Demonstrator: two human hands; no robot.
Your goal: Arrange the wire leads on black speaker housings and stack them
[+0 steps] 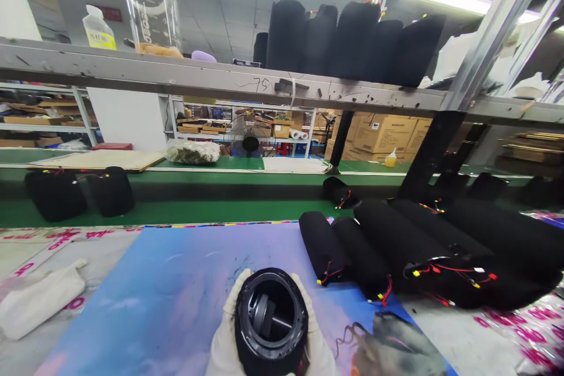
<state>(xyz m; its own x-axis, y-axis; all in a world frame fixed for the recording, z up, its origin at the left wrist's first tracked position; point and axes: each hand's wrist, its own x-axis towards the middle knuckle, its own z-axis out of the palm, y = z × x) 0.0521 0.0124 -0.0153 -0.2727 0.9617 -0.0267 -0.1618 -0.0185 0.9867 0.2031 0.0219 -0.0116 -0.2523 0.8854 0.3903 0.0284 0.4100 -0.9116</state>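
Both of my hands wear white gloves and wrap round a black cloth-covered cylinder low in the middle of the view. Its open end faces me, with a glossy black ring and a dark hollow inside. My left hand grips its left side, and my right hand grips the right side. The lower part of the cylinder is cut off by the frame. To the right, several similar black cylinders lie on the table with red wires and small yellow, white and red connectors at their ends.
A blue and purple printed sheet covers the table. A white glove lies at left. Behind runs a green conveyor belt bearing black cylinders. Overhead, a metal shelf holds a clear jug and more black cylinders.
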